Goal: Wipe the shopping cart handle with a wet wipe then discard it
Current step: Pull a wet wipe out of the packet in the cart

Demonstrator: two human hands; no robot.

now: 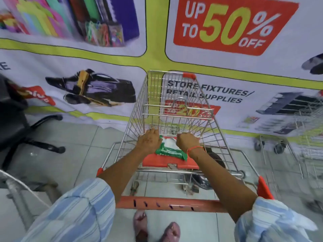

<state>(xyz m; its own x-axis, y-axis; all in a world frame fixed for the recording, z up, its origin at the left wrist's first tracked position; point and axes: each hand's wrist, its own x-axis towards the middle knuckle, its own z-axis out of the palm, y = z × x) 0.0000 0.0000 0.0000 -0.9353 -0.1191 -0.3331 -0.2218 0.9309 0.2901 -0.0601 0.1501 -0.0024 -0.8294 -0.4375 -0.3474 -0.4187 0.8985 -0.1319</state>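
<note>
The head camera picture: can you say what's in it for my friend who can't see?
Two hands, the left hand and the right hand, reach into a wire shopping cart at a green wet wipe pack lying on the cart's red seat flap. The orange cart handle is nearest the person, and sale posters fill the wall.

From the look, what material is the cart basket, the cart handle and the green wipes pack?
Cart basket: bare metal wire, apparently shiny, given its thin silver grid.
Cart handle: probably orange plastic, matte, with dark marks.
Green wipes pack: likely soft plastic film, crinkled and slightly glossy, white at the opening.
</note>
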